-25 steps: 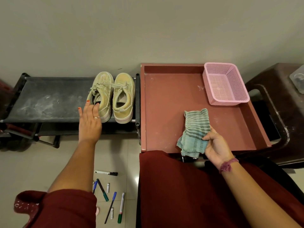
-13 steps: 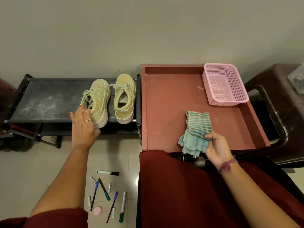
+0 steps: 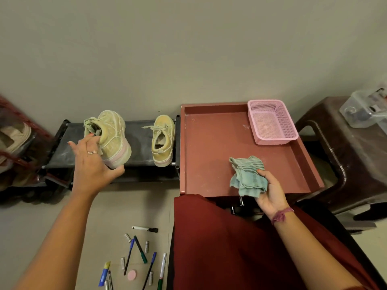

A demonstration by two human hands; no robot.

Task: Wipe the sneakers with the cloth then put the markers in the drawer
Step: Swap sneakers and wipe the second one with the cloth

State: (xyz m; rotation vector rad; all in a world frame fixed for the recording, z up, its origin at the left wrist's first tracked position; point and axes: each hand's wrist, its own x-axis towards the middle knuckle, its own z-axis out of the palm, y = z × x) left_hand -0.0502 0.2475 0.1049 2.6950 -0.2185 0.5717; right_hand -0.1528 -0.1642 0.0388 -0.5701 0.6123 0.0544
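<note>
- Your left hand (image 3: 92,164) grips one sneaker (image 3: 111,137), lifted and tilted over the black rack (image 3: 138,141).
- The other sneaker (image 3: 163,141) sits on the rack's right end.
- Markers (image 3: 139,248) lie scattered on the floor below.
- Your right hand (image 3: 270,191) clutches the striped cloth (image 3: 247,174) over the red tray (image 3: 211,147).

One pale yellow-green sneaker (image 3: 111,137) with a pinkish sole is tilted up off the black shelf (image 3: 140,141) near its left end, gripped at the collar and heel. The other sneaker (image 3: 163,140) sits flat at the shelf's right edge, laces loose. A bunched green striped cloth (image 3: 247,176) hangs over the red tabletop's (image 3: 211,147) front edge, held. Markers (image 3: 144,256) lie scattered on the floor (image 3: 134,206).
</note>
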